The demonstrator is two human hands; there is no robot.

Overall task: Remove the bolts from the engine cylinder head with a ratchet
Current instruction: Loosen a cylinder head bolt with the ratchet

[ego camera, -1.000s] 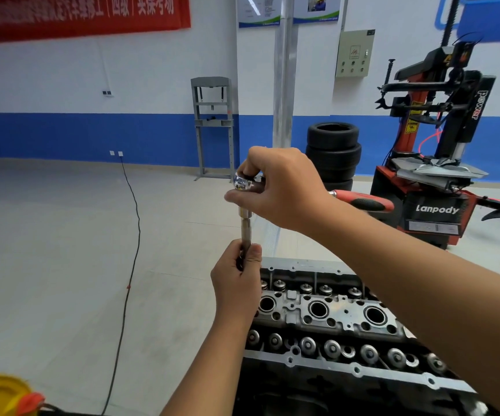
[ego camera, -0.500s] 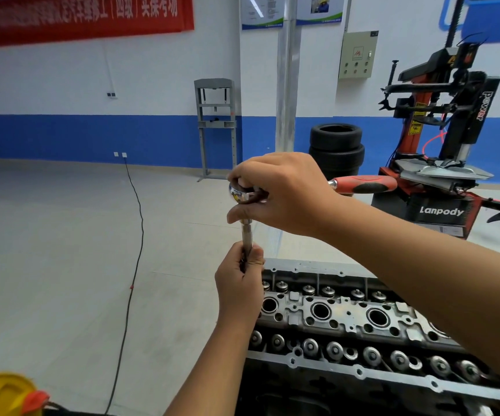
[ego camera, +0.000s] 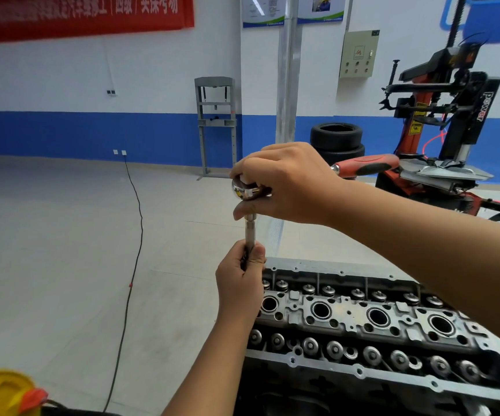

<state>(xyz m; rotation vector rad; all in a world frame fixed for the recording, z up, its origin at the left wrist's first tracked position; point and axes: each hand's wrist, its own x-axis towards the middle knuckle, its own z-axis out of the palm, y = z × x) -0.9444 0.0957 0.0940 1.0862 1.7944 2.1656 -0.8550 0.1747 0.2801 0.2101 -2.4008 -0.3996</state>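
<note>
We see a big pale floor [ego camera: 62, 250] made of smooth tiles. A thin black cable [ego camera: 131, 265] lies on it and runs from the wall toward us, with a small red mark partway along. By the blue wall, a grey metal frame [ego camera: 215, 124] stands on the floor. Near it, black tyres [ego camera: 337, 139] sit in a stack. On the right, a red and black tyre machine [ego camera: 440, 139] stands on the floor too. We cannot tell what holds up the engine cylinder head [ego camera: 377, 331].
</note>
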